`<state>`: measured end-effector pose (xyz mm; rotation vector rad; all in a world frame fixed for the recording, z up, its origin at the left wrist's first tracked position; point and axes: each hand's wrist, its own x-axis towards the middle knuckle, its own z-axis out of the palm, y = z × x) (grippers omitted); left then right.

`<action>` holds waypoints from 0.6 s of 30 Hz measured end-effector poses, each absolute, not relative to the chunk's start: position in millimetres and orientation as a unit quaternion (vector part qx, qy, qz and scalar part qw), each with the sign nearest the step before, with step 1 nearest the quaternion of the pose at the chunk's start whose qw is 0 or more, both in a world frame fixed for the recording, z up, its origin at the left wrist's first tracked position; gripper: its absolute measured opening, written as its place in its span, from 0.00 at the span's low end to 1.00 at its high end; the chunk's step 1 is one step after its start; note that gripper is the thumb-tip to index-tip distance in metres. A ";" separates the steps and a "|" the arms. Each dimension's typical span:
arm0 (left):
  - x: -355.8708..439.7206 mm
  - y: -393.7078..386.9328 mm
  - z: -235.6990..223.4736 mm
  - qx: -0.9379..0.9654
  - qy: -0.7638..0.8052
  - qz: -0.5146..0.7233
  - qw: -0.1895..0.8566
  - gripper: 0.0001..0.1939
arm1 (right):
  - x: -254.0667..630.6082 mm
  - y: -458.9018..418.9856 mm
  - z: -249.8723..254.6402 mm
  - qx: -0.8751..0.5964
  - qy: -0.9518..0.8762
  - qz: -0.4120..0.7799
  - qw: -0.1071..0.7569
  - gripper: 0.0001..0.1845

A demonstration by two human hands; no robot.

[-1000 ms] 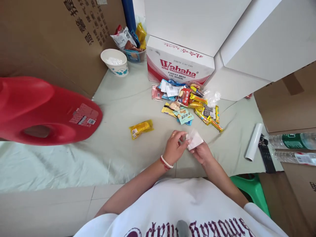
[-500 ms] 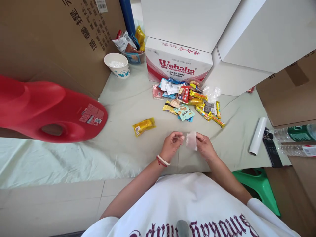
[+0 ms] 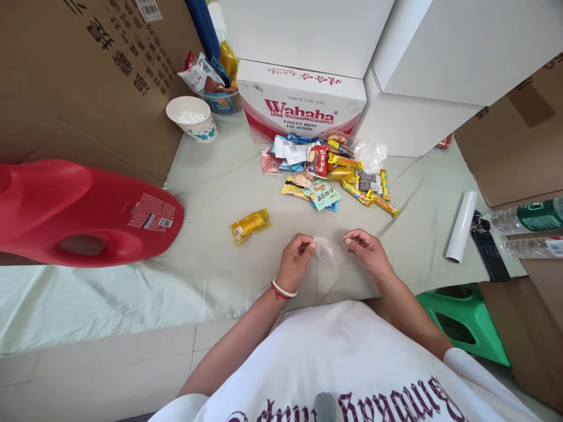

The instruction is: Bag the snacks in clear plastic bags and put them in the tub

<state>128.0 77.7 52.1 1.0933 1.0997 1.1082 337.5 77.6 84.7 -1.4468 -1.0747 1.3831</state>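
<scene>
Fingers of my left hand [image 3: 295,258] are pinched, thumb against index, on one edge of a small, thin, whitish see-through sheet [image 3: 324,252]. Fingers of my right hand [image 3: 368,252] are curled, tips near each other, a little apart from the sheet's other side; can't tell if the tips touch, no object visible in them. Sheet hangs between my hands, over the near part of the worktop covered in pale green cloth [image 3: 211,193]. Edge pinch probably because it's thin and limp: holding the margin leaves most of it spread.

Yellow plastic-wrapped oblong packet [image 3: 250,226] lies left of and beyond my left hand, well apart from the mixed pile of colourful snack packets [image 3: 317,161]. Pile is bunched near the white-and-red cardboard Wahaha box [image 3: 303,111], which probably works as a backstop. Crumpled clear plastic bag [image 3: 370,157] at the pile's right. Back left: white paper cup with blue pattern [image 3: 203,132], clear plastic tub full of packets [image 3: 222,104].

In the way: big red plastic jug with handle hole [image 3: 109,199] juts in from the left; large plain white boxes [image 3: 303,29] wall off the back. Far right: white cylindrical roll [image 3: 461,225], flat black object [image 3: 490,255], clear plastic bottles [image 3: 541,215].
</scene>
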 end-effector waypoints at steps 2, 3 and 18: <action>128.1 77.1 53.8 0.506 0.461 0.472 0.556 0.12 | 332.8 75.4 85.5 -0.550 -0.431 0.590 0.405 0.18; 129.5 76.6 55.0 0.528 0.455 0.469 0.542 0.12 | 328.3 74.2 86.0 -0.532 -0.435 0.612 0.392 0.19; 121.9 75.6 54.2 0.647 0.467 0.485 0.358 0.10 | 326.0 75.4 96.6 -0.542 -0.409 0.640 0.360 0.22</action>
